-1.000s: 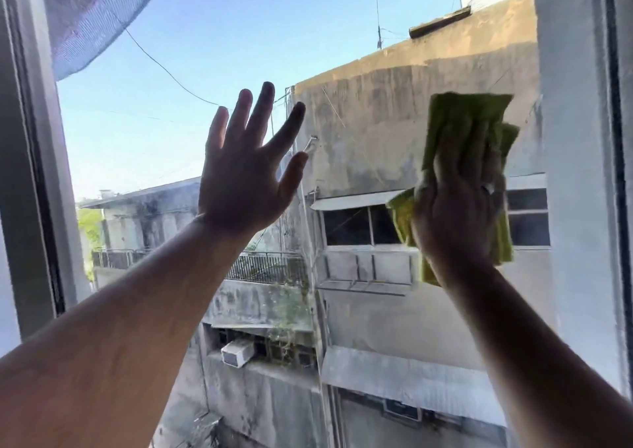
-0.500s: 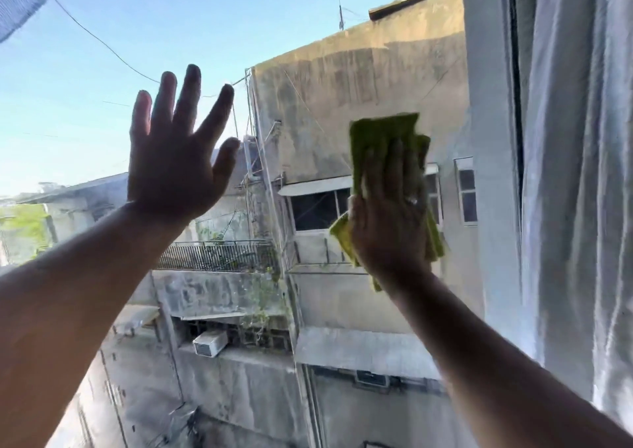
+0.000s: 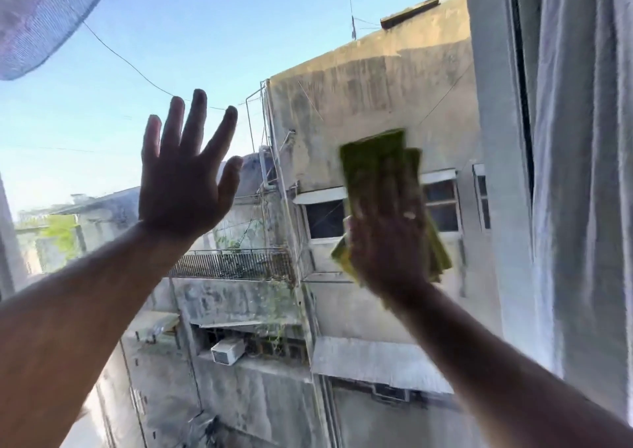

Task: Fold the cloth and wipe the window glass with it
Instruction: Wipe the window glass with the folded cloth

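A folded green cloth (image 3: 368, 154) is pressed flat against the window glass (image 3: 205, 36) at centre right. My right hand (image 3: 387, 235) lies spread over it, palm on the cloth, holding it to the pane; the cloth sticks out above my fingers and at both sides of my wrist. To its left my left hand (image 3: 185, 180) is raised with fingers spread apart, palm toward the glass and holding nothing. Whether that palm touches the pane I cannot tell.
A pale curtain (image 3: 582, 173) hangs at the right, beside the dark window frame edge (image 3: 522, 87). A blue mesh net (image 3: 37, 12) hangs at the top left. Through the glass stand weathered concrete buildings, a railed balcony and blue sky.
My right hand has slid the cloth from near the right frame down and left across the glass. My left hand stays raised and open. The view has swung sideways.
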`<state>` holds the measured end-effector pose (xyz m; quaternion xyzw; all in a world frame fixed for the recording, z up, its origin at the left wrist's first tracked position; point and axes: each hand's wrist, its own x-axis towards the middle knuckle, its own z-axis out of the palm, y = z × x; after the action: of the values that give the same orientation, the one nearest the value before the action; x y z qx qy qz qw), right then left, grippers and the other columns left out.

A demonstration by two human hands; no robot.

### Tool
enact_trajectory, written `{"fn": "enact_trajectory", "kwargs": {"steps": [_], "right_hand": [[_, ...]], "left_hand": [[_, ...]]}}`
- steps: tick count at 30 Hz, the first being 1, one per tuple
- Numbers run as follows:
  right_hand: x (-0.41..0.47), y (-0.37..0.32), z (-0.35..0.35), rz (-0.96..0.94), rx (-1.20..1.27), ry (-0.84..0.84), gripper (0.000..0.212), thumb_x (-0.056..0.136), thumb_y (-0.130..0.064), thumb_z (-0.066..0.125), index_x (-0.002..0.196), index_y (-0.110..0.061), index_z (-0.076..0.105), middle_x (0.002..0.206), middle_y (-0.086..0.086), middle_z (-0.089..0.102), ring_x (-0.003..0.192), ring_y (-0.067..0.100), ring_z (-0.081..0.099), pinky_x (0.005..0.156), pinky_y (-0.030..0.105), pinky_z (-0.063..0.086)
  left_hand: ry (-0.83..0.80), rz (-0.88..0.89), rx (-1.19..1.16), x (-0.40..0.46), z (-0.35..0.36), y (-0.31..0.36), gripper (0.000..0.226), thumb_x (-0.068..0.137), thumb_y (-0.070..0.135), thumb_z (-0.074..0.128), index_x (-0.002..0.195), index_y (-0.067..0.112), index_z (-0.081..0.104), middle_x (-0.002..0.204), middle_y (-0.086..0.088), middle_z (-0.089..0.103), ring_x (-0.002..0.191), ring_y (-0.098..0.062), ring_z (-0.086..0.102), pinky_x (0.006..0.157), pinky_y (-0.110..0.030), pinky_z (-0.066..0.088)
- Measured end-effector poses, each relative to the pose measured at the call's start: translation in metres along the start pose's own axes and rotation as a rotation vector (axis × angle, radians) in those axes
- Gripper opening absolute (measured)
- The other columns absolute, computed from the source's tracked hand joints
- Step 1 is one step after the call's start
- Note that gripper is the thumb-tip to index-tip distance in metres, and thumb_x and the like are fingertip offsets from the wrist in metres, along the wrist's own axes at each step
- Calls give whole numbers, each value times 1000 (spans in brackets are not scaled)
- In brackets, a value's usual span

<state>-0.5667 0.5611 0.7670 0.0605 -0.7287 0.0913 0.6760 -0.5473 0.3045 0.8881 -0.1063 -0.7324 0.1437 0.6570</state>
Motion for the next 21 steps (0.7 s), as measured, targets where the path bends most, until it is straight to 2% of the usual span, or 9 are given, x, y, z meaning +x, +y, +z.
{"fn": "enact_trajectory", "kwargs": {"steps": [4, 6, 8, 12, 14, 15, 17, 19, 21], "right_hand": [[-69, -96, 13, -886, 132, -183, 63, 95, -33, 51, 156, -29, 33, 165, 1, 32, 156, 28, 20, 129, 47, 2], [-62, -77, 13, -1116, 114, -200, 56, 98, -34, 52, 152, -33, 40, 162, -5, 40, 153, 25, 29, 130, 45, 14], [-24, -41, 10, -967, 89, -138, 57, 99, -35, 52, 154, -35, 38, 164, -4, 37, 154, 25, 29, 124, 46, 31], [52, 30, -5, -278, 5, 24, 54, 108, -34, 33, 160, -22, 26, 166, 10, 25, 157, 36, 18, 125, 51, 26], [58, 15, -4, 58, -12, 54, 58, 108, -43, 18, 162, -22, 19, 167, 17, 24, 156, 38, 19, 125, 53, 25], [52, -6, 0, 147, -12, 75, 58, 107, -43, 20, 162, -23, 17, 167, 19, 23, 156, 39, 18, 125, 54, 23], [24, -59, 11, 32, 28, 41, 63, 103, -37, 35, 162, -25, 16, 169, 18, 18, 157, 37, 13, 127, 53, 15], [-21, -101, 16, -427, 93, -86, 69, 94, -33, 46, 160, -28, 25, 169, 12, 23, 157, 34, 16, 127, 49, 5], [-63, -94, 11, -922, 51, -190, 65, 91, -35, 51, 154, -34, 38, 164, 2, 36, 153, 29, 27, 128, 45, 1]], "left_hand": [[-18, 12, -11, -1, 0, -5, 61, 104, 50, 19, 159, 24, 24, 169, -17, 17, 154, -40, 20, 123, -57, 18], [-22, 9, -12, -1, 0, -6, 62, 104, 51, 19, 159, 25, 24, 169, -16, 17, 154, -39, 19, 123, -56, 17], [-16, 7, -1, -1, 1, -5, 61, 104, 51, 18, 160, 26, 23, 169, -15, 16, 155, -38, 19, 124, -54, 17], [-1, 14, -11, -2, 1, -5, 59, 106, 50, 16, 160, 26, 24, 169, -15, 18, 155, -37, 19, 125, -54, 18], [7, 19, -23, -2, 1, -6, 58, 106, 49, 16, 159, 27, 25, 169, -14, 19, 155, -37, 19, 125, -53, 17], [11, 22, -40, -3, 1, -6, 58, 106, 48, 16, 159, 27, 27, 168, -14, 20, 155, -37, 20, 125, -53, 18], [36, 19, -73, -2, 2, -7, 54, 107, 43, 22, 157, 27, 32, 167, -14, 24, 154, -36, 24, 124, -53, 20], [52, 10, -95, 0, 2, -9, 51, 106, 38, 31, 156, 27, 36, 166, -13, 28, 153, -36, 26, 123, -53, 22], [38, -4, -104, 1, 0, -10, 51, 106, 38, 33, 155, 27, 37, 166, -13, 27, 153, -36, 25, 124, -52, 21]]}}
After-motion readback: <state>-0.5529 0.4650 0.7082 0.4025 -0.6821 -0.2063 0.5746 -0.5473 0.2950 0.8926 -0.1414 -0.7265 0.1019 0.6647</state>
